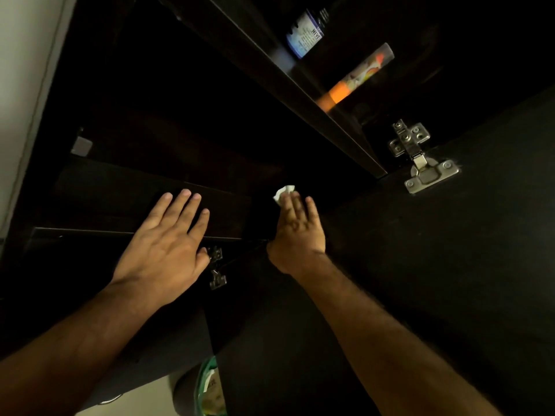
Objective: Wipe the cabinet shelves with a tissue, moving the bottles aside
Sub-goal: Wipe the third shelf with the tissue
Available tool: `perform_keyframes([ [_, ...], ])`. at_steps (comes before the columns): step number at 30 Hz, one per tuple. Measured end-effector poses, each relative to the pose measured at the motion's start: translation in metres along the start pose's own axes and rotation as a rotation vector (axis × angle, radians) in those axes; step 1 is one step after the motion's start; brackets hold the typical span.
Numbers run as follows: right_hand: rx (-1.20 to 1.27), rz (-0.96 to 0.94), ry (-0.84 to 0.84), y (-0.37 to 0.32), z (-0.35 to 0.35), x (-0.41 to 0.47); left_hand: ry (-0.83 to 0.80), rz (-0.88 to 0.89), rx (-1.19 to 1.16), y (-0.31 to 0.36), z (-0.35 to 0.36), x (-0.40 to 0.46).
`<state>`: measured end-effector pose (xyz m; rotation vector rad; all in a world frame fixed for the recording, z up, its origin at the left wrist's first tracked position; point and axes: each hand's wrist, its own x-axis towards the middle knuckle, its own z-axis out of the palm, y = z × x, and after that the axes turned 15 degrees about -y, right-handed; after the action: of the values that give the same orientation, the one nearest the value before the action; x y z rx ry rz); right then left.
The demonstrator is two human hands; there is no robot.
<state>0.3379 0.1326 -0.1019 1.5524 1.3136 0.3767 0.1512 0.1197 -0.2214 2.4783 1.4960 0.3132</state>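
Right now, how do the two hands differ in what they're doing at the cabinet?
The left hand lies flat with fingers spread on the dark shelf and holds nothing; the right hand presses a white tissue down under its fingers. The left hand sits nearer the shelf's front edge, while the right hand reaches in beside the open cabinet door. Both are palm down with fingers fairly straight.

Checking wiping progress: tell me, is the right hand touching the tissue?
Touching. The head view shows the right hand pressing flat on the tissue, which pokes out beyond its fingertips.
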Motion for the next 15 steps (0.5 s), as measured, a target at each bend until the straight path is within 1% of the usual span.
perform_keyframes([
  [4,0.141,0.133,0.063,0.040,-0.031,-0.020,-0.009,-0.010,0.047,0.001,-0.003,-0.002],
  [6,0.178,0.198,0.079,0.054,-0.032,-0.034,-0.029,-0.026,0.056,0.001,-0.005,-0.002],
  [8,0.187,0.218,0.119,0.056,-0.023,-0.047,-0.037,-0.033,0.062,0.002,-0.006,-0.002],
  [10,0.192,0.174,0.135,0.046,-0.013,-0.050,-0.025,-0.031,0.063,0.001,-0.004,-0.002],
  [12,0.188,0.105,0.109,0.031,-0.006,-0.043,-0.018,-0.023,0.041,0.001,-0.004,-0.001],
  [15,0.117,0.006,0.060,0.010,-0.002,-0.020,-0.027,-0.014,0.015,0.001,-0.004,-0.001],
])
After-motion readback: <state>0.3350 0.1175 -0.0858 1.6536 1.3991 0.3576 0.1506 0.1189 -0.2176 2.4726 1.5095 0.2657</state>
